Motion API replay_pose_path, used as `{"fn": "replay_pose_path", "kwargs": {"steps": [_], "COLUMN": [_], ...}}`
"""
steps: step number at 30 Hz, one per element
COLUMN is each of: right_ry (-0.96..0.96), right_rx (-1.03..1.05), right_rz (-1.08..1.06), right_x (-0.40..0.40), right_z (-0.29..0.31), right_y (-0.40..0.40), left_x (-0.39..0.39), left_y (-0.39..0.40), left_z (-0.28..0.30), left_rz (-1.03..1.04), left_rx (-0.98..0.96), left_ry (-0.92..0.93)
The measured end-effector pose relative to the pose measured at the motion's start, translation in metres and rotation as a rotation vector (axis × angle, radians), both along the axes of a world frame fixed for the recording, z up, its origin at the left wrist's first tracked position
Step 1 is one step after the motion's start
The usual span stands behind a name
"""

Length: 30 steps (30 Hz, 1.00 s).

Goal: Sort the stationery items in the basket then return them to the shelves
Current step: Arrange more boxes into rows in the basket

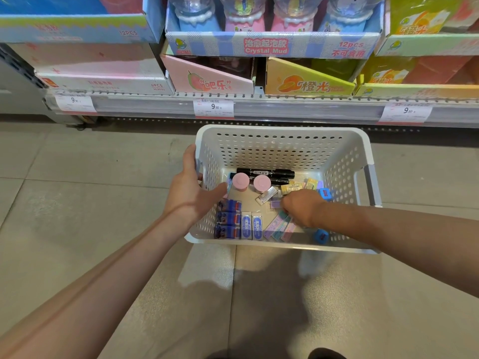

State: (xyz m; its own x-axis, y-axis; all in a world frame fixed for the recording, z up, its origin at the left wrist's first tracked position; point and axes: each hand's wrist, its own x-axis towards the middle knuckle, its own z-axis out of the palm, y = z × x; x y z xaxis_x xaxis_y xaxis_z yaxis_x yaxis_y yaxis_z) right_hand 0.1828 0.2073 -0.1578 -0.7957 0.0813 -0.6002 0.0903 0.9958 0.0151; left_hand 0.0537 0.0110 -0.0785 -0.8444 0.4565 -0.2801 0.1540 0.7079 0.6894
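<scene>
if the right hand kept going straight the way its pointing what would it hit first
Probably the loose clear-wrapped eraser just ahead of the right hand, then the pink caps; depth is unclear from above.

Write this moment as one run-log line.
stage: sorting in basket | left hand: holds basket rim | right hand: reaching among pastel packets | shelves: nothing returned yet

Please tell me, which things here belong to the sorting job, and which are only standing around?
Job: basket, markers, pink caps, erasers, left hand, right hand.
Not the job: Crystal Mud box, price tags, floor.
</scene>
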Motion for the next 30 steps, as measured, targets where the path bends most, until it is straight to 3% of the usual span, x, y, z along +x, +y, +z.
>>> {"fn": "replay_pose_path", "kwargs": {"steps": [8,16,30], "right_ry": [0.076,0.113,0.155], "right_rx": [-0.129,-0.342,-0.335], "right_rz": [0.029,-0.128,-0.308], "right_x": [0.002,0.000,0.000], "right_z": [-0.009,-0.013,-0.006], "right_y": [-0.001,-0.009,-0.010], "left_x": [0.001,0.002,0.002], "left_y": [0.000,0.000,0.001], "left_z": [0.002,0.002,0.005], "left_rz": [-0.010,-0.007,-0.005], "left_rx": [-0.003,-0.001,-0.006], "left_ry": [0.007,0.009,-0.018]}}
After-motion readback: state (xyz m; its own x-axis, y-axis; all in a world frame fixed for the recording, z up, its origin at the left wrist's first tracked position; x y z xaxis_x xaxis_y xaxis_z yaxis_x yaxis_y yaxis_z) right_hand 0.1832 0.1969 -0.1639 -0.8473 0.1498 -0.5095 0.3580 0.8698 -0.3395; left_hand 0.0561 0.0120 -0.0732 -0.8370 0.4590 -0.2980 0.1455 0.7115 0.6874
